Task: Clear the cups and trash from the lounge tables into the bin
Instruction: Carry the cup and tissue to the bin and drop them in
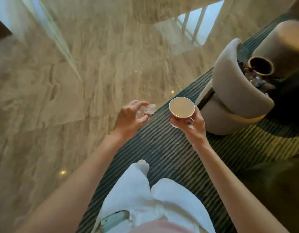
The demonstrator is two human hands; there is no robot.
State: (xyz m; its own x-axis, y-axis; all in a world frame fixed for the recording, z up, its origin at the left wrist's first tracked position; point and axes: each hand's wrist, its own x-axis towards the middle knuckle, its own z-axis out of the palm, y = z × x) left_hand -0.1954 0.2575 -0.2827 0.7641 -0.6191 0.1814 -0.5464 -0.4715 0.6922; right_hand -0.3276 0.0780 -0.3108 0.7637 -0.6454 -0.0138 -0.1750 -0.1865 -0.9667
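Note:
My right hand grips a paper cup from below; the cup is red outside, pale inside and looks empty. My left hand pinches a small crumpled clear wrapper between its fingertips. Both hands are held out in front of me, over the edge where the striped carpet meets the marble floor. No bin can be told apart in this view.
A grey curved armchair stands close on the right, with a small round dark-topped table behind it. Dark striped carpet lies under my feet. Glossy marble floor spreads out to the left and ahead.

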